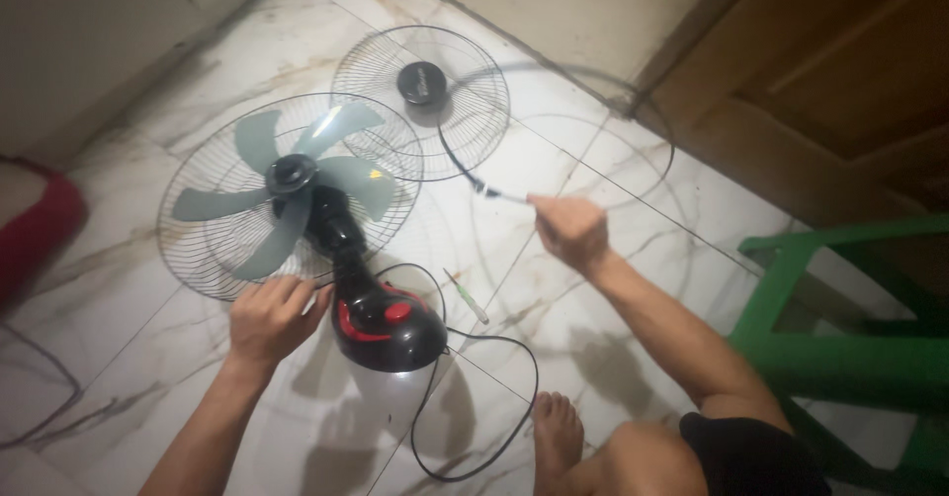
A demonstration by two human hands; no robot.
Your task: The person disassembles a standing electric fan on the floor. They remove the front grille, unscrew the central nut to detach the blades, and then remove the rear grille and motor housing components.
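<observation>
A black table fan with red buttons lies on the marble floor, its grey-green blades facing up inside the rear wire guard. My left hand grips the near edge of that rear guard, next to the fan body. My right hand is raised and pinches a thin black guard ring, which blurs as it arcs to the back right. The front wire guard with its black centre cap lies flat farther off.
A small screwdriver lies on the tiles between my hands. The fan's black cord loops by my bare foot. A green plastic stool stands at right, a wooden door at back right, a red object at far left.
</observation>
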